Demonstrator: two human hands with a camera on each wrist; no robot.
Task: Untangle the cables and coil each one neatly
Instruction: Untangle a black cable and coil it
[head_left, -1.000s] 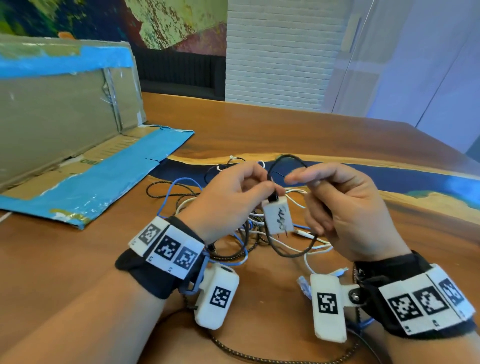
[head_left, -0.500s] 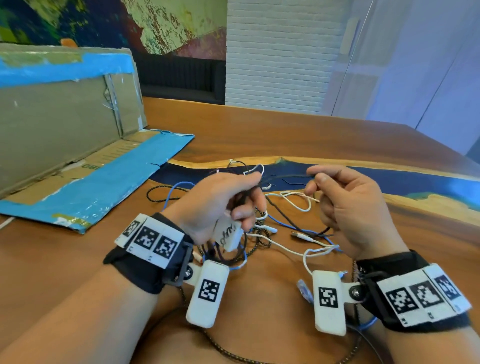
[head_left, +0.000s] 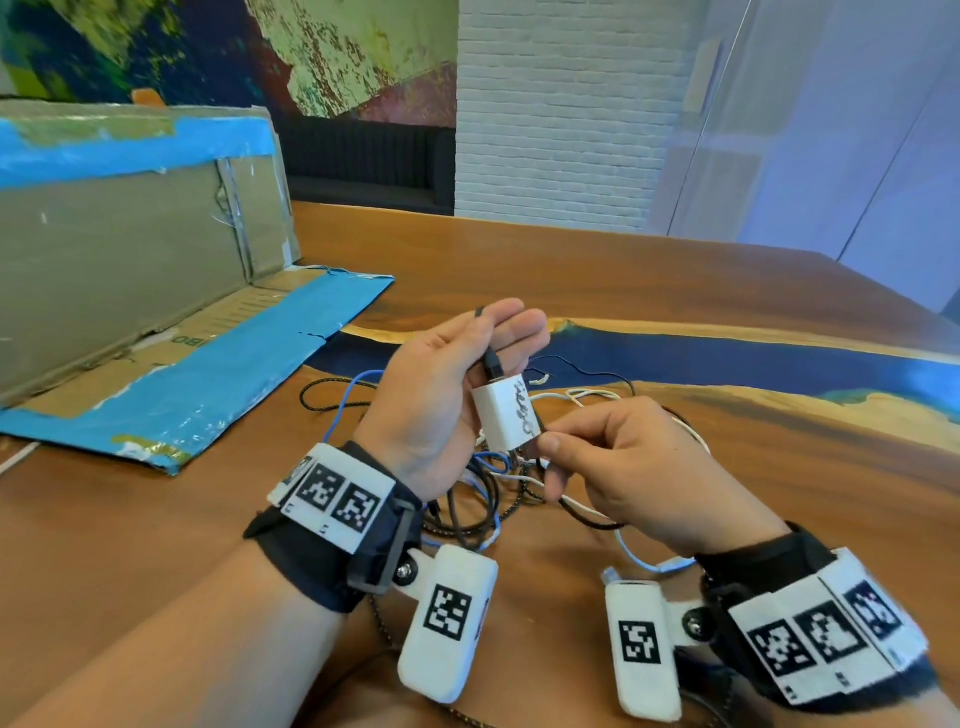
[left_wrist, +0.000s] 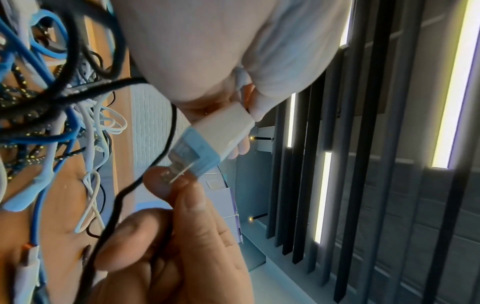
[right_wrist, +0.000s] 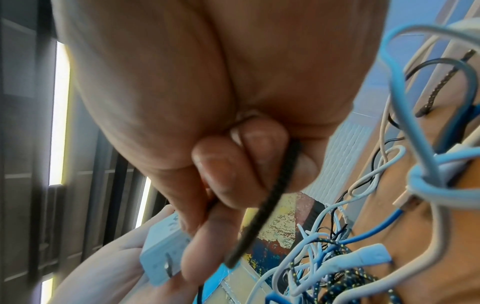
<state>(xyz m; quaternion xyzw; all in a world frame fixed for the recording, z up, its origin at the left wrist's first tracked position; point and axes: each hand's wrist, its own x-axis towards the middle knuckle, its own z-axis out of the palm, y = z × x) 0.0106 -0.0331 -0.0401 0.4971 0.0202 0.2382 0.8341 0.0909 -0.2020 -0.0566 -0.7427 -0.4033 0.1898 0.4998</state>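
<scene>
Honestly, this job looks like it's barely started. The left hand (head_left: 441, 395) is raised off the table (head_left: 649, 291) with its fingers curled around a black cable (head_left: 491, 364) right where it plugs into a white charger (head_left: 506, 415), so the charger hangs just under that grip. The right hand (head_left: 639, 467) sits just below and beside it, thumb and forefinger pinching the charger's prong end, with a stretch of the same black cable tucked into its curled fingers (right_wrist: 221, 170). From the left wrist view you can see those fingertips right on the metal prongs (left_wrist: 176, 174).

Under both hands is the real mess: the pile of cables (head_left: 478, 499), blue, white, black and braided, all looped through each other on the wood. I can't spot a single finished coil anywhere. My guess is they're freeing the black one first; everything else is left to do.
</scene>
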